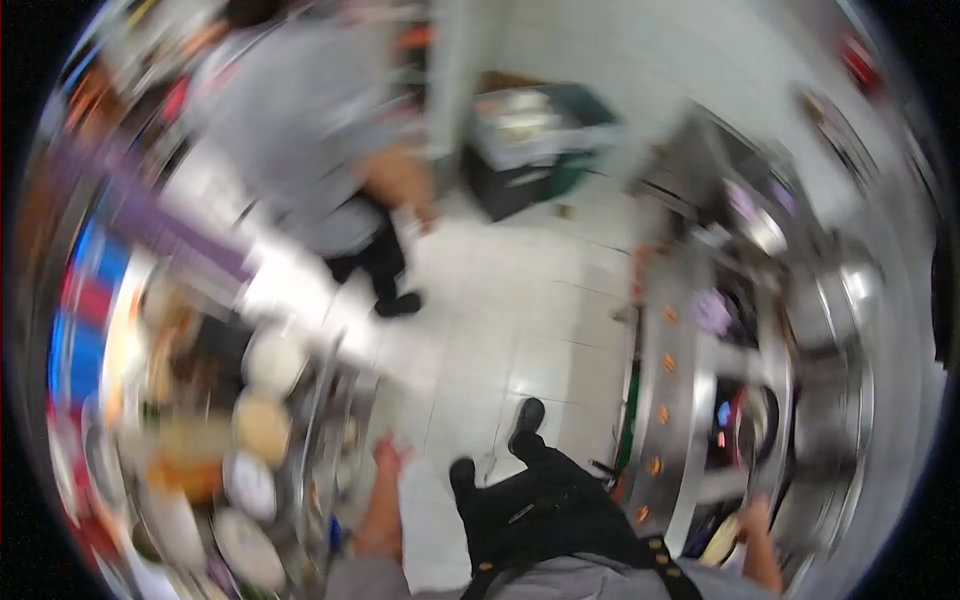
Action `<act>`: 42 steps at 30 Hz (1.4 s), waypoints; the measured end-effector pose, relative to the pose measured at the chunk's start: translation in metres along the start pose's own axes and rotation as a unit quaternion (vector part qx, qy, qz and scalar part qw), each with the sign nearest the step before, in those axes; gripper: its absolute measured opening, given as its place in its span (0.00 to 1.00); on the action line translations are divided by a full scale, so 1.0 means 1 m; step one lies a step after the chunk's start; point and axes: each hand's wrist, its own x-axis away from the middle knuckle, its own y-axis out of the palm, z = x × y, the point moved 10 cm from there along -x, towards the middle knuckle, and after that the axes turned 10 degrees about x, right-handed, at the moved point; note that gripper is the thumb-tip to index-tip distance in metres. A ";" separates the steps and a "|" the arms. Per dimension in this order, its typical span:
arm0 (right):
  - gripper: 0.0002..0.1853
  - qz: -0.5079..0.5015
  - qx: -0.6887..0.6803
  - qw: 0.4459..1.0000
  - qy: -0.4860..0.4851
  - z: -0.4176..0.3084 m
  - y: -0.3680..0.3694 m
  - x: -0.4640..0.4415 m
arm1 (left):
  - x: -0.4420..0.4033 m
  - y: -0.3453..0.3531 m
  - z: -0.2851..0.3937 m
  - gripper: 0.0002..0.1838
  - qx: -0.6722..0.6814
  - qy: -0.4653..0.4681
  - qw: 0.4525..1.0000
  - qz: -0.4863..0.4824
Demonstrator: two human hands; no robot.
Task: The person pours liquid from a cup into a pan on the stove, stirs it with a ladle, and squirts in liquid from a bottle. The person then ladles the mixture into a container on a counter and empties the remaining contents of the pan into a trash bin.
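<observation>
My left hand [390,452] hangs beside the counter on the left, with its blurred fingers apart and nothing in them. On the right, over the stove [668,410], my right hand [755,517] is closed around the thin handle of a long metal utensil [751,470]. The utensil's far end reaches into a dark-rimmed pan [768,415] on a burner; its shape there is too blurred to name. Just below my right hand lies a pale, yellowish rounded thing [720,540], partly hidden.
Several bowls and round containers [262,428] crowd the left counter. A person in a grey shirt [300,130] walks on the tiled floor [480,330] ahead. A lined bin [530,140] stands by the wall. Large metal pots [835,300] line the stove's far side.
</observation>
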 end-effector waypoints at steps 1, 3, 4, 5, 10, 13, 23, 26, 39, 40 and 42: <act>0.24 -0.017 -0.079 0.995 0.054 -0.021 -0.022 0.020 | 0.010 0.050 -0.058 0.26 0.016 -0.170 0.974 -0.151; 0.18 0.056 -0.138 0.983 0.109 -0.041 -0.055 0.045 | 0.129 0.195 -0.103 0.16 -0.272 -0.183 0.905 -0.270; 0.18 0.050 -0.200 0.966 0.154 -0.053 -0.083 0.063 | 0.173 0.258 -0.135 0.17 -0.385 -0.222 0.845 -0.299; 0.19 0.043 -0.208 0.956 0.200 -0.045 -0.056 0.065 | 0.193 0.315 -0.164 0.19 -0.508 -0.193 0.752 -0.372; 0.22 0.098 -0.328 0.924 0.167 -0.061 -0.074 0.067 | 0.302 0.629 -0.237 0.25 -0.635 0.227 0.397 -0.623; 0.27 0.170 -0.424 0.875 0.162 -0.064 -0.070 0.062 | 0.368 0.774 -0.287 0.22 -0.606 0.323 0.225 -0.691; 0.27 0.087 -0.424 0.814 0.386 -0.081 -0.049 0.067 | 0.366 1.061 -0.465 0.27 -0.650 0.288 0.363 -0.602; 0.24 -0.007 -0.676 0.583 0.451 -0.117 -0.059 0.065 | 0.297 1.137 -0.524 0.23 -0.699 0.203 0.369 -0.578; 0.16 0.061 -0.830 0.082 0.548 -0.172 -0.206 -0.045 | 0.195 1.252 -0.684 0.17 -0.565 -0.147 0.625 -0.518; 0.22 0.040 -0.795 0.187 0.575 -0.165 -0.208 -0.046 | 0.196 1.256 -0.681 0.14 -0.556 -0.134 0.643 -0.509; 0.30 -0.012 -0.744 0.269 0.611 -0.166 -0.197 -0.036 | 0.196 1.259 -0.685 0.12 -0.554 -0.121 0.654 -0.501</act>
